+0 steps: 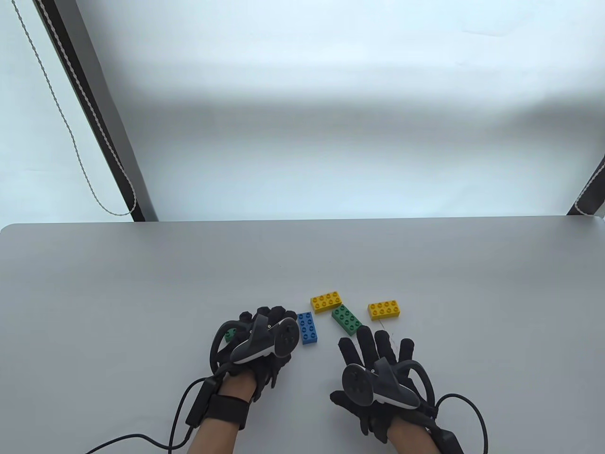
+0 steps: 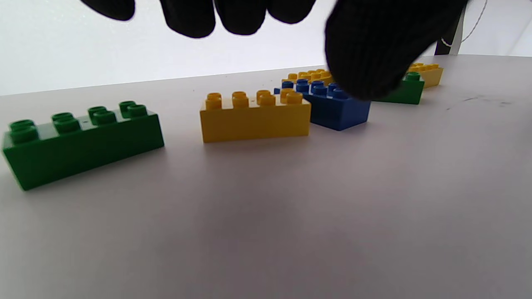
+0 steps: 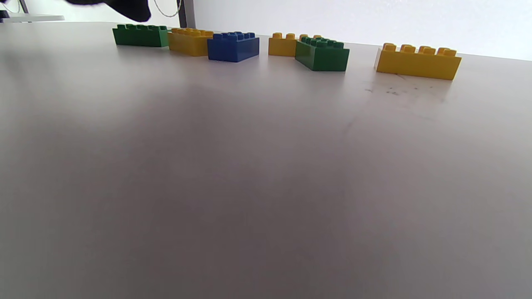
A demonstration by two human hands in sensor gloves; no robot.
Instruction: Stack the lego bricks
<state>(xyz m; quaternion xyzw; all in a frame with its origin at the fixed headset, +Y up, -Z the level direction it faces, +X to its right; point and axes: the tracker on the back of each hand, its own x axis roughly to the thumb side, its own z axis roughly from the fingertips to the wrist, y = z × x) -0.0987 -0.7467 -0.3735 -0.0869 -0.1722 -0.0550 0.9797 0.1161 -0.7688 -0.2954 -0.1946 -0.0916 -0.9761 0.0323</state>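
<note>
A big grey table (image 1: 142,283) has small dark marks (image 3: 390,91) on its top. Behind it is a white wall (image 1: 331,94). A dark post (image 1: 101,118) leans at the left, and a thin cord (image 1: 71,127) hangs beside it.

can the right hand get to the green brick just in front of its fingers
Probably yes. The right hand lies flat on the table with fingers spread, its fingertips just short of the green brick. Nothing sits between them, and the brick's top is bare. The neighbouring yellow brick crowds only its far end.
</note>
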